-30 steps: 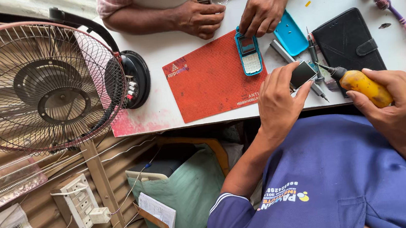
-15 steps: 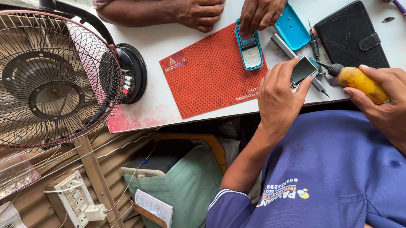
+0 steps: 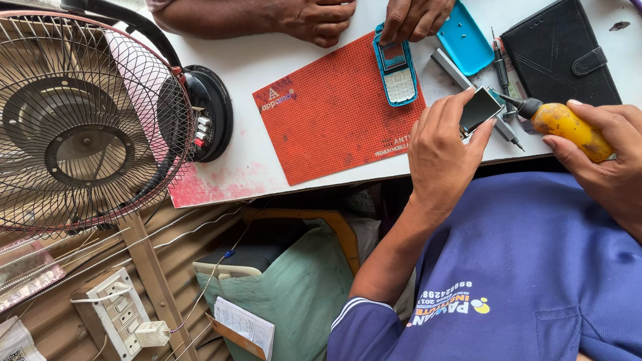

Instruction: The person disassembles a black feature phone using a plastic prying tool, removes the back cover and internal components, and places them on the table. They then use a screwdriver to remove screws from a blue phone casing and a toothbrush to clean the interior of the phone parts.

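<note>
White desk (image 3: 320, 169) at its near edge: left hand (image 3: 444, 153), fingers pinching a small dark screen part (image 3: 480, 108) just right of the red mat (image 3: 338, 112), tilts it toward the yellow-handled screwdriver (image 3: 567, 124) gripped in the right hand (image 3: 621, 163), presumably for tip access.

Round wire-cage fan (image 3: 56, 120) sits left on the white desk (image 3: 245, 46), next to a red dotted mat (image 3: 330, 117); black leather wallet case (image 3: 560, 51) further right.
</note>
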